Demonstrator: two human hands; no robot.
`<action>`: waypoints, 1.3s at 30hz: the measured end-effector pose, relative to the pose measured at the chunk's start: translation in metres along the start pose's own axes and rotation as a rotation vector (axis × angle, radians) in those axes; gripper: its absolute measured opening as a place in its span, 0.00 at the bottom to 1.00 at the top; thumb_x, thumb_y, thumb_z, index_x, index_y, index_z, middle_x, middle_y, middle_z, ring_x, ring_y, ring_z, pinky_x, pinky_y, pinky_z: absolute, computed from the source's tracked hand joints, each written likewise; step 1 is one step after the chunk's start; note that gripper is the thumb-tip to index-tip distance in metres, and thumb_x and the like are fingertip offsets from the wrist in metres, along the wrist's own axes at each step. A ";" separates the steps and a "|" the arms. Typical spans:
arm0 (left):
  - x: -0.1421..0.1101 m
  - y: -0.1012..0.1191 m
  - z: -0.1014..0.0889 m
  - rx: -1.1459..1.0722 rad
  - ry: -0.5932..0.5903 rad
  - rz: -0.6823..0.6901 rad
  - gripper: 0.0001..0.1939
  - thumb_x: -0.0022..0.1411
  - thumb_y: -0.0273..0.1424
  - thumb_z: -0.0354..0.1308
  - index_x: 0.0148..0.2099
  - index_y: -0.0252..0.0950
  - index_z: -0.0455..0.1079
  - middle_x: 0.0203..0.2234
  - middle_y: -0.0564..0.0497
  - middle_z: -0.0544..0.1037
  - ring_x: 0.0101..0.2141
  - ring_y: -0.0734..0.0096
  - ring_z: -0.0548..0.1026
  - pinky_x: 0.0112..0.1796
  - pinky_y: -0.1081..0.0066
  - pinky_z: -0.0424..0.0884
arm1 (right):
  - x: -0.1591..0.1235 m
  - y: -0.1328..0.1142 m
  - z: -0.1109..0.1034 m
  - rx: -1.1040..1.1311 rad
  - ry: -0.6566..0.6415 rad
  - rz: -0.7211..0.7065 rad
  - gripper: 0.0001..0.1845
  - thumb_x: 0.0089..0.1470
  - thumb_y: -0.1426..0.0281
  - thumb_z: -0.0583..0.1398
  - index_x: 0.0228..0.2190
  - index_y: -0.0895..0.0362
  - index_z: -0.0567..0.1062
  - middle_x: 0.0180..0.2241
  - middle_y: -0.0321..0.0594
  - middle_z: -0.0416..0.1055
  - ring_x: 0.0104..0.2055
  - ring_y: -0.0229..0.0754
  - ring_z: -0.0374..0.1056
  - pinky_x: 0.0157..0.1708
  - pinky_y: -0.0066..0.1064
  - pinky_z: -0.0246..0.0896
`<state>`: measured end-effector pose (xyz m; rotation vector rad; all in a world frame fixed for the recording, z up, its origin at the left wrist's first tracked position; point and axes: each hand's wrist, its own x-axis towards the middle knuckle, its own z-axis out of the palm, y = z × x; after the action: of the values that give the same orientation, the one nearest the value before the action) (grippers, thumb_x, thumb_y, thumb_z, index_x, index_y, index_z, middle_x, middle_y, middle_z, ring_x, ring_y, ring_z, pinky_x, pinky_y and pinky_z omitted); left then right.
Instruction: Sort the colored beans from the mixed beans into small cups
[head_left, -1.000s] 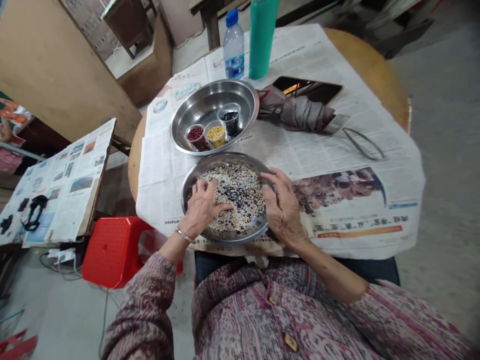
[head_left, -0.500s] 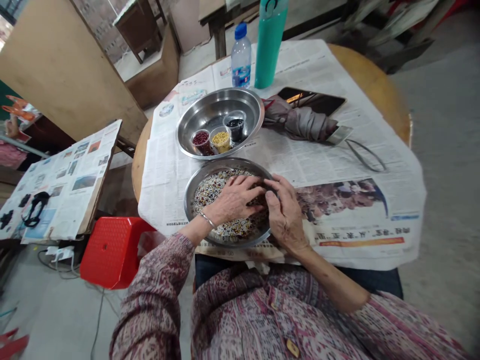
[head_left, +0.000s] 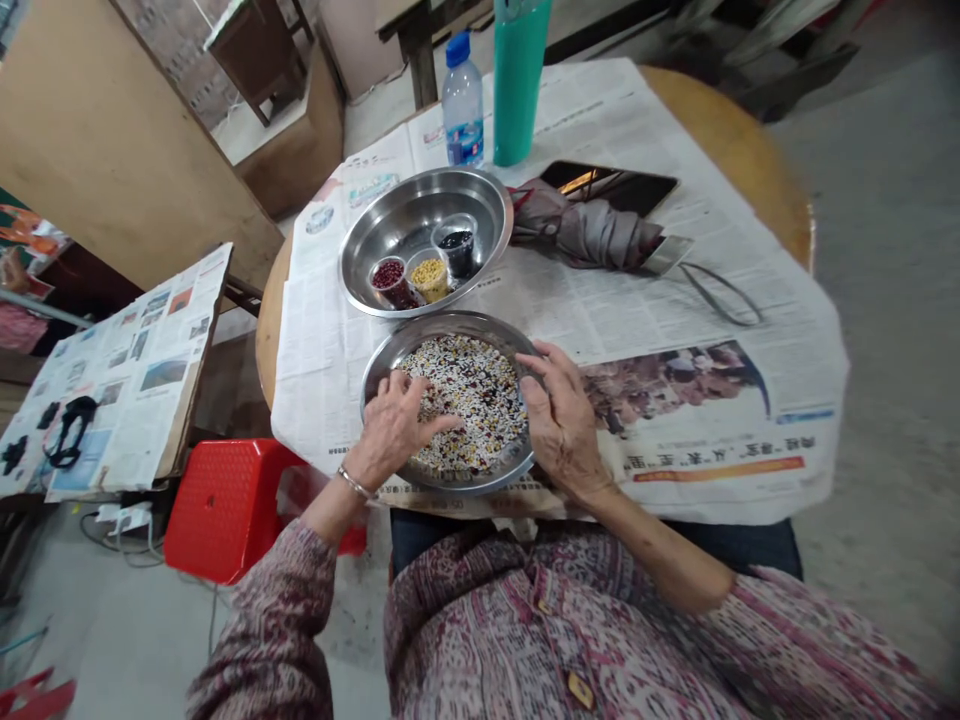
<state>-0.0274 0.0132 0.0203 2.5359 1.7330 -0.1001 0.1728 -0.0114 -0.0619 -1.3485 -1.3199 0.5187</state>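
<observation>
A steel bowl (head_left: 379, 368) full of mixed white, dark and yellow beans (head_left: 472, 390) sits at the table's near edge. My left hand (head_left: 394, 428) rests on the beans at the bowl's left side, fingers curled and pressed together. My right hand (head_left: 559, 420) lies on the bowl's right rim, its fingers bent over the edge and touching the beans. Behind it a second steel bowl (head_left: 390, 215) holds three small cups: red beans (head_left: 388, 274), yellow beans (head_left: 430, 272) and black beans (head_left: 457, 243).
Newspaper (head_left: 652, 330) covers the round wooden table (head_left: 750, 150). A folded grey umbrella (head_left: 592, 232), a phone (head_left: 615, 182), a water bottle (head_left: 462, 100) and a green flask (head_left: 517, 80) stand behind. A red stool (head_left: 225, 505) and a paper-covered board (head_left: 112, 370) are at left.
My left hand, which had reached across the beans to my right hand half a second ago, has drawn back to the bowl's left side. The right hand stayed at the rim.
</observation>
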 end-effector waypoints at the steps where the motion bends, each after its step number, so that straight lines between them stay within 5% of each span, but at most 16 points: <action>1: -0.007 0.005 0.002 -0.045 -0.022 0.026 0.31 0.60 0.55 0.61 0.56 0.38 0.66 0.49 0.43 0.69 0.51 0.53 0.70 0.49 0.56 0.74 | 0.000 0.000 0.000 -0.001 -0.002 0.002 0.19 0.67 0.58 0.50 0.50 0.51 0.73 0.60 0.47 0.66 0.63 0.51 0.62 0.64 0.57 0.54; 3: -0.015 0.019 0.006 -0.130 -0.044 0.097 0.36 0.58 0.52 0.65 0.61 0.40 0.61 0.53 0.43 0.67 0.53 0.54 0.69 0.50 0.56 0.75 | 0.000 0.000 0.000 -0.005 -0.005 0.005 0.19 0.67 0.58 0.50 0.50 0.52 0.73 0.60 0.47 0.66 0.64 0.51 0.61 0.64 0.57 0.54; 8: 0.011 0.045 0.017 -0.162 -0.058 0.241 0.11 0.72 0.27 0.49 0.54 0.38 0.67 0.50 0.45 0.69 0.49 0.65 0.72 0.48 0.66 0.75 | 0.000 0.000 -0.001 -0.005 -0.013 0.009 0.19 0.67 0.58 0.50 0.49 0.52 0.73 0.60 0.47 0.66 0.64 0.51 0.61 0.64 0.56 0.54; 13: 0.043 0.029 0.012 -0.061 0.014 0.163 0.15 0.72 0.21 0.43 0.52 0.36 0.69 0.46 0.45 0.73 0.43 0.66 0.75 0.44 0.68 0.74 | 0.000 -0.001 -0.001 -0.005 -0.013 0.009 0.19 0.67 0.58 0.50 0.49 0.52 0.73 0.60 0.47 0.66 0.64 0.50 0.61 0.64 0.55 0.55; 19: 0.028 0.004 0.007 0.010 0.152 0.052 0.13 0.74 0.31 0.47 0.51 0.39 0.72 0.48 0.47 0.77 0.49 0.60 0.72 0.49 0.61 0.73 | 0.001 -0.001 -0.001 -0.010 -0.017 0.003 0.20 0.67 0.57 0.50 0.50 0.52 0.73 0.60 0.48 0.66 0.64 0.51 0.61 0.64 0.56 0.55; 23: 0.008 0.015 0.015 0.035 0.137 0.372 0.29 0.71 0.49 0.49 0.66 0.40 0.61 0.67 0.44 0.61 0.66 0.52 0.58 0.62 0.47 0.61 | 0.000 -0.002 -0.001 0.006 -0.016 0.023 0.19 0.67 0.57 0.49 0.49 0.52 0.73 0.61 0.47 0.66 0.64 0.51 0.61 0.65 0.56 0.53; 28: 0.010 0.031 0.032 0.136 0.005 0.624 0.33 0.73 0.51 0.39 0.73 0.42 0.48 0.71 0.45 0.53 0.71 0.55 0.48 0.67 0.40 0.46 | -0.001 -0.002 -0.002 0.015 -0.022 0.039 0.21 0.67 0.57 0.49 0.49 0.53 0.73 0.61 0.48 0.65 0.65 0.50 0.60 0.65 0.54 0.54; 34: 0.037 0.015 0.036 0.191 0.038 0.438 0.34 0.73 0.51 0.39 0.73 0.41 0.46 0.73 0.47 0.48 0.72 0.55 0.44 0.67 0.38 0.41 | 0.000 -0.002 -0.001 0.016 -0.016 0.018 0.20 0.67 0.57 0.49 0.49 0.53 0.74 0.60 0.48 0.66 0.64 0.50 0.61 0.65 0.55 0.54; 39: 0.026 -0.005 0.032 0.139 0.087 0.165 0.36 0.72 0.51 0.42 0.74 0.36 0.45 0.72 0.41 0.48 0.72 0.49 0.44 0.67 0.39 0.45 | 0.000 -0.002 0.000 0.034 0.000 0.020 0.20 0.67 0.56 0.50 0.48 0.51 0.74 0.60 0.46 0.66 0.63 0.50 0.62 0.64 0.55 0.55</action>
<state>-0.0236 0.0362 -0.0137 2.8121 1.5881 -0.1066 0.1717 -0.0115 -0.0598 -1.3344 -1.2936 0.5524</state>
